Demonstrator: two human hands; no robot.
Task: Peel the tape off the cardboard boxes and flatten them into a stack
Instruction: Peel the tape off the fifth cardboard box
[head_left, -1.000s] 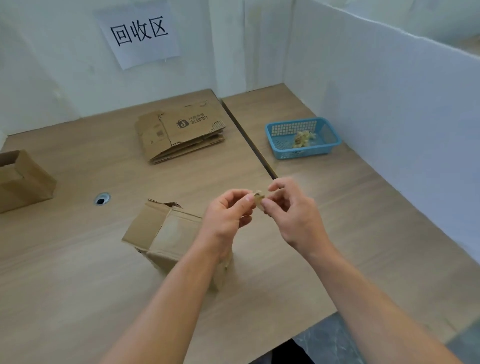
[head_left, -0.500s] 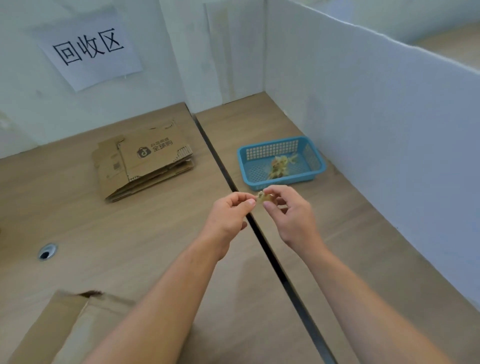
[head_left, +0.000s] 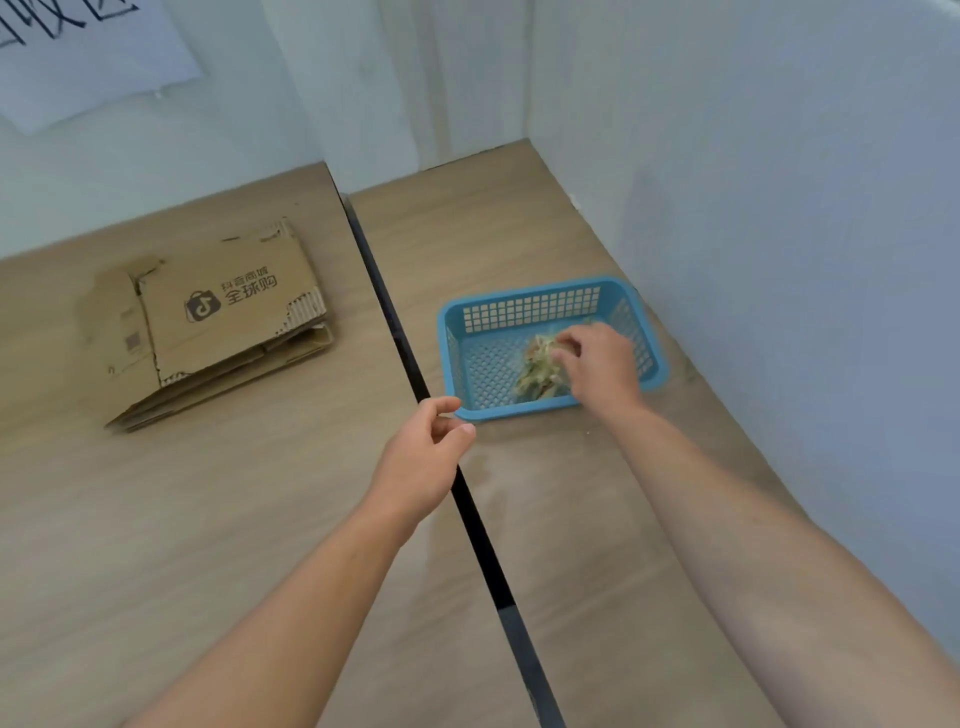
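A stack of flattened cardboard boxes (head_left: 208, 332) lies on the left table, the top one printed with a logo. On the right table stands a blue plastic basket (head_left: 524, 304) holding a pile of crumpled peeled tape (head_left: 537, 369). My right hand (head_left: 597, 364) reaches into the basket, its fingertips bent down onto the tape pile; whether it still pinches a piece is hidden. My left hand (head_left: 421, 462) hovers just in front of the basket's near left corner, fingers loosely curled and holding nothing.
A dark gap (head_left: 441, 457) runs between the two wooden tables. White partition walls (head_left: 779, 208) close off the right and back. A paper sign (head_left: 78, 52) hangs on the back wall at the upper left.
My right hand carried the small tape wad forward into the basket. My left hand let go of the wad and stayed behind. The view swung right, and the unflattened box left the frame.
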